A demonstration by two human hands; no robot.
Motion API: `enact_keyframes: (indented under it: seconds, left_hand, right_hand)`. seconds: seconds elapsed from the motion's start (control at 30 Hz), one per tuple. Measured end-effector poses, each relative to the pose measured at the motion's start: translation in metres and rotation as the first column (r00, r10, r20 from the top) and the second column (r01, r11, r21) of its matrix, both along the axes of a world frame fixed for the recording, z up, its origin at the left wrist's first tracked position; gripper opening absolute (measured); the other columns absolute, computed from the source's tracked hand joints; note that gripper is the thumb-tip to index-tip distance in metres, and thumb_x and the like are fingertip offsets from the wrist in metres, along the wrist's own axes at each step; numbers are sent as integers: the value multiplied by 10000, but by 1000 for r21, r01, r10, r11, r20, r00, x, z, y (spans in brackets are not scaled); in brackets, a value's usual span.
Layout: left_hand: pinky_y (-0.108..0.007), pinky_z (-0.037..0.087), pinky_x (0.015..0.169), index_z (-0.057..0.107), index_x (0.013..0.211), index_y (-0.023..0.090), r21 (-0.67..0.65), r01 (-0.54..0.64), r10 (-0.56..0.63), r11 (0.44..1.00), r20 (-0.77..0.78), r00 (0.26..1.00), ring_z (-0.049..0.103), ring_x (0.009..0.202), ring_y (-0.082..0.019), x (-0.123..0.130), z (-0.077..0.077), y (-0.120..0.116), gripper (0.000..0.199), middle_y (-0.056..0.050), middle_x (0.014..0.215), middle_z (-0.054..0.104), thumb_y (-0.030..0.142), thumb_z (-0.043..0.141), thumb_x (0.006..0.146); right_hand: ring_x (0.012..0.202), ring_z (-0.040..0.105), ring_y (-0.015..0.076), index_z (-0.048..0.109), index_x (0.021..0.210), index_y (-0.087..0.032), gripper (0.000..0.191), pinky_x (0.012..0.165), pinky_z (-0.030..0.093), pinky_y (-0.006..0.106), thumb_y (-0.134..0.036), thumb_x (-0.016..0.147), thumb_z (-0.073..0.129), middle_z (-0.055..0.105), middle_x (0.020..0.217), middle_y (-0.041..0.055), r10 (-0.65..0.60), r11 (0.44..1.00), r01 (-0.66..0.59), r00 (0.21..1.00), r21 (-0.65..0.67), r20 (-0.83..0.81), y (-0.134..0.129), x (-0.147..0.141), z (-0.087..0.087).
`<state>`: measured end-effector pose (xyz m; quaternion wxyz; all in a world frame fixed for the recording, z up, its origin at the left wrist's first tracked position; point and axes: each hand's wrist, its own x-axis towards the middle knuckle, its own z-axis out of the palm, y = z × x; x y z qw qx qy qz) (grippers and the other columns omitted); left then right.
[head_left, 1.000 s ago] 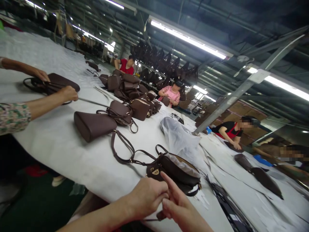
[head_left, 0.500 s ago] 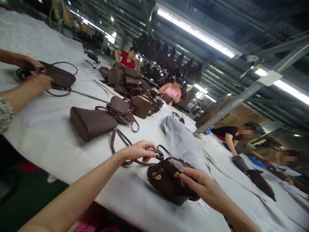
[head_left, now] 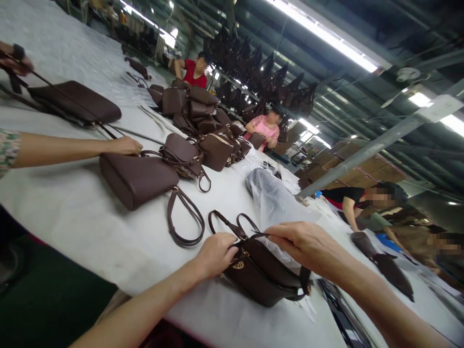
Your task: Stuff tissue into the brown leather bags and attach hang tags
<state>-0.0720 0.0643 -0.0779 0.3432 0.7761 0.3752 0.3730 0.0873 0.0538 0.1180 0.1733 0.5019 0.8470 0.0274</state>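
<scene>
One tilted head view looks forward and down over the nearby table [head_left: 78, 208]

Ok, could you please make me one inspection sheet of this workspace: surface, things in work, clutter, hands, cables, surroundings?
Surface: long table with a white covering.
Things in work: dark brown handbag with a gold-coloured emblem.
Clutter: heap of brown bags; translucent plastic sheet beyond the handbag.
Hands: left hand grips the handbag's emblem end; right hand pinches a thin dark strip above it, kind unclear.
Cables: nothing seen that is surely a cable.
Surroundings: co-worker in pink and others around the table; hanging dark bags; slanting metal post in the picture.
</scene>
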Motion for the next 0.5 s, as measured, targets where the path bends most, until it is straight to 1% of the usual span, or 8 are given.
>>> enact_keyframes:
  seconds: [0.1,0.17,0.2,0.23,0.3,0.37,0.43,0.5]
  left_hand:
    - [-300,444,874,639,883,173,-106,107,-74,989,273,959,595,934,-205,8,-6,0,163,-66,971,672,205,480,878]
    - [-299,436,876,654,878,166,-203,190,-84,960,440,894,588,938,-207,14,-9,2,152,-65,970,669,230,518,856]
    - [-300,437,867,663,889,162,-275,250,-73,928,525,848,590,931,-208,18,-11,3,152,-64,962,671,245,547,837]
    - [-299,443,842,671,902,159,-358,321,-40,877,610,791,596,905,-205,21,-12,4,164,-61,940,674,262,579,814]
    - [-283,453,758,676,914,147,-504,463,105,729,751,652,609,804,-184,29,-15,5,220,-53,866,677,305,645,763]
    - [-267,446,689,673,895,133,-569,577,277,586,809,518,605,703,-160,34,-15,6,293,-45,793,672,347,718,701]
    - [-262,440,674,670,868,124,-568,645,374,512,823,428,604,672,-151,36,-12,9,362,-45,771,674,348,798,614]
    - [-260,439,684,670,854,118,-541,681,405,494,836,370,607,680,-151,36,-7,14,412,-49,781,679,318,849,542]
  right_hand:
    - [658,627,160,694,934,-254,248,520,250,267,-225,947,448,702,771,31,39,999,-44,980,22,195,11,-5,-6]
    - [621,622,153,689,899,-242,235,493,214,272,-143,903,476,699,766,34,70,997,-77,951,10,301,17,-8,-8]
    - [616,624,156,685,882,-234,230,487,204,273,-117,882,486,699,771,39,88,996,-93,937,1,337,20,-10,-9]
    - [620,629,164,682,865,-225,223,486,203,274,-108,872,493,701,777,46,101,994,-105,927,-7,361,22,-11,-10]
    - [647,643,188,684,840,-210,217,494,223,277,-134,889,487,707,789,69,115,993,-114,924,-24,365,25,-15,-11]
    - [679,654,206,691,823,-195,242,510,251,284,-165,914,469,716,793,97,122,992,-110,933,-55,339,28,-18,-13]
    - [695,660,214,697,809,-188,254,519,259,288,-185,919,469,723,785,112,121,991,-97,941,-89,315,31,-21,-14]
    - [703,664,213,699,800,-191,249,521,254,287,-195,911,477,730,780,104,116,990,-87,946,-108,302,33,-23,-14]
